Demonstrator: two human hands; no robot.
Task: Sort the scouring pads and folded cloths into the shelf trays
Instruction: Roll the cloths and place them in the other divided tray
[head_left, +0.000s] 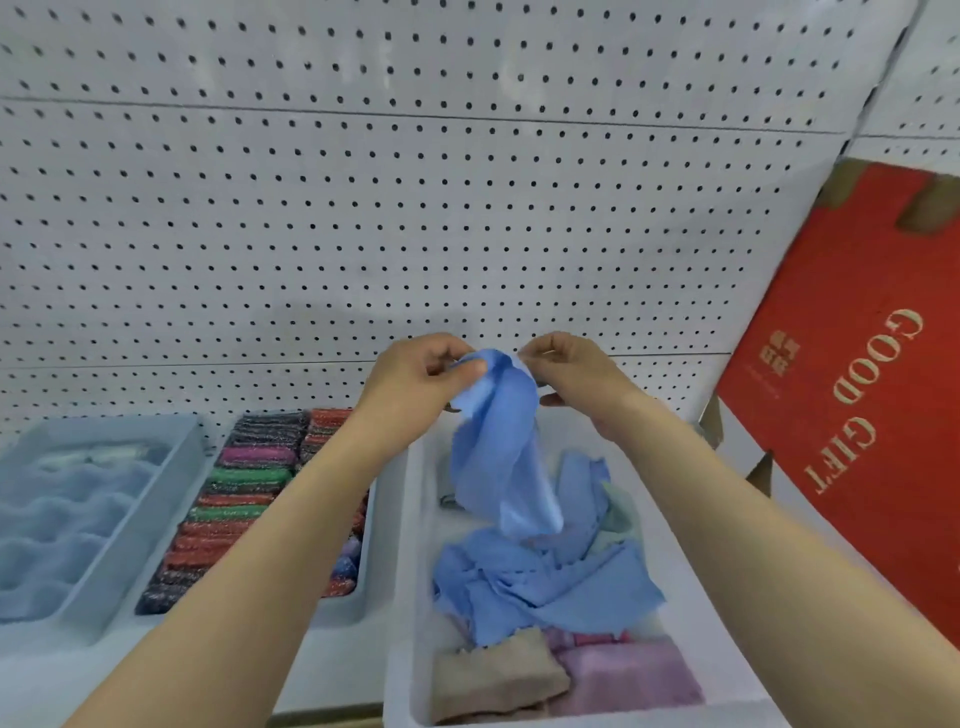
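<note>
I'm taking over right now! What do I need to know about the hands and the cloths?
Left hand and right hand: both pinch the top edge of one blue cloth, held up over the white tray.
Done: scouring pads stand in rows in the middle tray; a beige cloth and a pink cloth lie folded at the white tray's near end.
To do: fold the held cloth and the crumpled blue cloths under it.
</note>
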